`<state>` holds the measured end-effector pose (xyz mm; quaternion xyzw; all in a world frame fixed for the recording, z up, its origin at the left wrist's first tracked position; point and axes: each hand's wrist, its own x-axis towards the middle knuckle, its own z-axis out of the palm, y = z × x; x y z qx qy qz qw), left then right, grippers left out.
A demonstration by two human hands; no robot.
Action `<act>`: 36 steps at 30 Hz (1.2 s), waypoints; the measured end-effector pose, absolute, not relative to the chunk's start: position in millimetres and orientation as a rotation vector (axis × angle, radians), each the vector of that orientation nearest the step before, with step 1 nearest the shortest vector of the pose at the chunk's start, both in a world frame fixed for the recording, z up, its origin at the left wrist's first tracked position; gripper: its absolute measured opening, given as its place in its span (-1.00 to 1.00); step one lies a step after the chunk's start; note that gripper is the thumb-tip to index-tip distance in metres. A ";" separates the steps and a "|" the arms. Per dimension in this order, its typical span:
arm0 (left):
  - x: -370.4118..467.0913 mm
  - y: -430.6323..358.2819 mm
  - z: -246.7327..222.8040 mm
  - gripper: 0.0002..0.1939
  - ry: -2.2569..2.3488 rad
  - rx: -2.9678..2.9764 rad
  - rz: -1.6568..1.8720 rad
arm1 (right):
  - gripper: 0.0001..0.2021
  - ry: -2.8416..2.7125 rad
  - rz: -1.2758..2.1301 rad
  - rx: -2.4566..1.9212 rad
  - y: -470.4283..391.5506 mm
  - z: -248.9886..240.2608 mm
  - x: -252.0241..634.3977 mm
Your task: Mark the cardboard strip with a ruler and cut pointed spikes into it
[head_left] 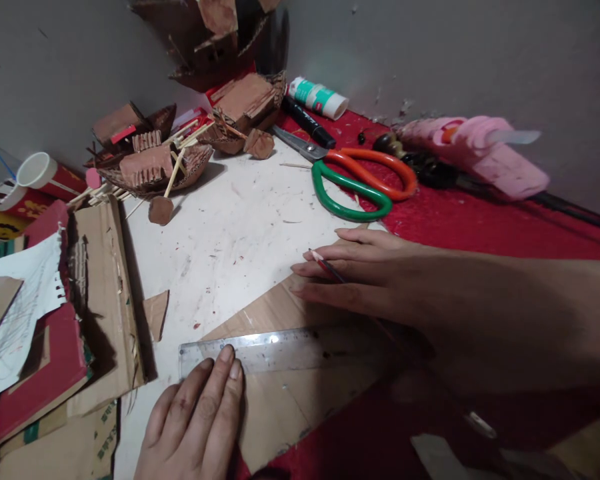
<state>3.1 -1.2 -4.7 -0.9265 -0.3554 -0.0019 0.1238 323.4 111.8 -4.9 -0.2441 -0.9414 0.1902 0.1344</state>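
Observation:
My left hand (pixel 195 420) lies over the near left end of a clear plastic ruler (pixel 275 352), its outstretched fingertips pressing on it. The ruler rests across a piece of brown cardboard (pixel 275 407), where a faint line shows below it. Above the ruler's right part, my right hand (pixel 365 273) stretches its fingers to the left. A pencil (pixel 327 267) is tucked between those fingers, its sharpened tip pointing up and left; its other end emerges below the hand. Shadow under the right hand hides the ruler's right end.
Scissors (pixel 365 183) with orange and green handles lie beyond my right hand, beside a black marker (pixel 310 123) and glue stick (pixel 319 98). Small cardboard boats (pixel 155 167) stand at the back left. Stacked cardboard (pixel 100 287) and paper cups (pixel 37 170) are on the left.

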 end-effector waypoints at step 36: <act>3.3 -6.3 -8.7 -0.24 -1.013 -2.727 -0.016 | -0.67 -2.806 0.734 -0.426 100.0 5.8 310.9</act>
